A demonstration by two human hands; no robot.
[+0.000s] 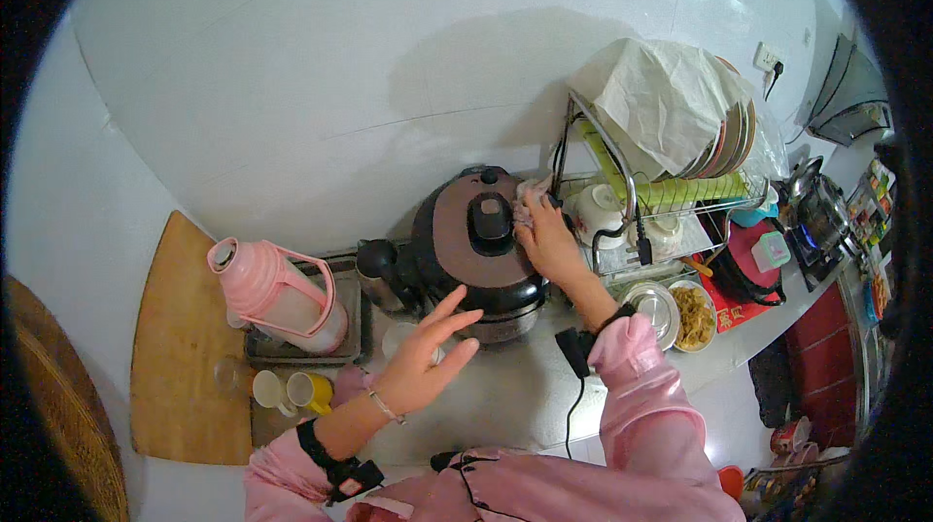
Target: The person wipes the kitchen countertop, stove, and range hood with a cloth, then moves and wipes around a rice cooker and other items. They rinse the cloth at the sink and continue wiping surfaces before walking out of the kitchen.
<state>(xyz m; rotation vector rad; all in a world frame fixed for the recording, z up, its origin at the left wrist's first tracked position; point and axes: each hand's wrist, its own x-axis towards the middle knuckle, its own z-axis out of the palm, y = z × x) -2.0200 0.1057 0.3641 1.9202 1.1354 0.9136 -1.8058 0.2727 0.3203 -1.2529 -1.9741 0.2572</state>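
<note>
A black and brown electric pressure cooker (477,245) stands on the counter against the wall. My right hand (548,234) presses a crumpled, pale patterned cloth (532,201) to the right side of its lid. My left hand (430,358) hovers in front of the cooker at the lower left, fingers spread and holding nothing. Partly behind that hand is a white round dish or bowl (397,338). Left of the cooker, a black-topped metal kettle or jug (377,274) stands close against it.
A pink thermos flask (280,300) stands on a dark tray (306,358), with a white mug (270,391) and a yellow mug (310,391) nearby. Right are a metal dish rack (630,194), a lidded steel container (652,310), a bowl of food (692,318) and a lit gas stove (809,252).
</note>
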